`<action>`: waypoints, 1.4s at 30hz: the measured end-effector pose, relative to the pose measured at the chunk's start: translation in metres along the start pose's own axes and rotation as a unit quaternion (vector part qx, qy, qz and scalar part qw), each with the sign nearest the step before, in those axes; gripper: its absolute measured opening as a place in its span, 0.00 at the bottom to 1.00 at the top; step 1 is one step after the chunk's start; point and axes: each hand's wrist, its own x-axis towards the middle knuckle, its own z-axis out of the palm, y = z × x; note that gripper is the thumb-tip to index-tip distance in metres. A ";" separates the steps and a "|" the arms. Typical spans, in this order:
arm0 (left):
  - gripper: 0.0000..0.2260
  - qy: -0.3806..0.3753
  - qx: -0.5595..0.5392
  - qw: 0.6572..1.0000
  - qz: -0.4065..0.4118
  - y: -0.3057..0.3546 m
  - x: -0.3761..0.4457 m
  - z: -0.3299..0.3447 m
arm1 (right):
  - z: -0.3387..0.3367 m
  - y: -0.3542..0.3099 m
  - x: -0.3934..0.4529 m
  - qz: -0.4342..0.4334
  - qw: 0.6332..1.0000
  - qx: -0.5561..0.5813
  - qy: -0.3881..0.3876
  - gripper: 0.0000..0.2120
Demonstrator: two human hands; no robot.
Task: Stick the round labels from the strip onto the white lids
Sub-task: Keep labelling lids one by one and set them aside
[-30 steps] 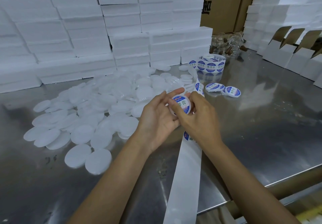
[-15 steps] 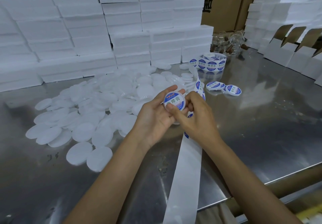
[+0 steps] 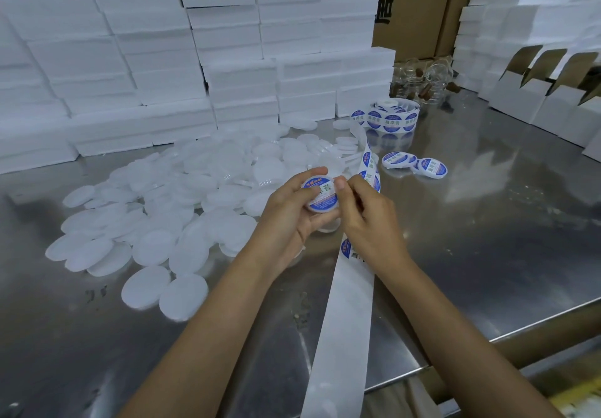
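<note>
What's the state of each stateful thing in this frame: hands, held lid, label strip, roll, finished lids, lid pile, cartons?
Left hand: grips a lid, thumb on its label.
Right hand: fingers curled at the lid's edge.
Round white plastic lid in hand: labelled, tilted.
White backing strip: peeled bare, hanging over the table edge.
Blue-and-white label roll: partly unwound.
Labelled lids on the steel table: done, overlapping.
Pile of white lids: unlabelled.
White cartons at right: flaps open.

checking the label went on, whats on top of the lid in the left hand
A round blue and white label covers the top of the lid held by the left hand. The left thumb lies across part of it, hiding that area; the right hand touches its right edge.
</note>
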 end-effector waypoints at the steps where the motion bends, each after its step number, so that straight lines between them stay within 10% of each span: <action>1: 0.13 0.002 0.025 1.000 0.011 0.000 0.000 -0.001 | 0.000 -0.001 -0.001 0.009 1.000 0.004 -0.010 0.19; 12: 0.09 0.083 0.112 0.989 0.052 0.000 -0.005 0.001 | 0.003 -0.011 -0.002 0.083 0.985 0.114 -0.099 0.23; 23: 0.28 -0.080 0.100 0.992 -0.011 -0.010 -0.004 -0.002 | -0.006 0.003 0.004 0.129 0.991 0.015 -0.030 0.23; 34: 0.17 0.060 0.144 0.987 0.047 -0.003 0.004 -0.005 | -0.090 0.085 0.078 0.351 0.906 -0.227 0.061 0.20; 42: 0.14 0.131 0.225 0.956 0.137 0.009 0.005 -0.015 | -0.078 0.067 0.063 0.278 0.917 -0.277 0.069 0.14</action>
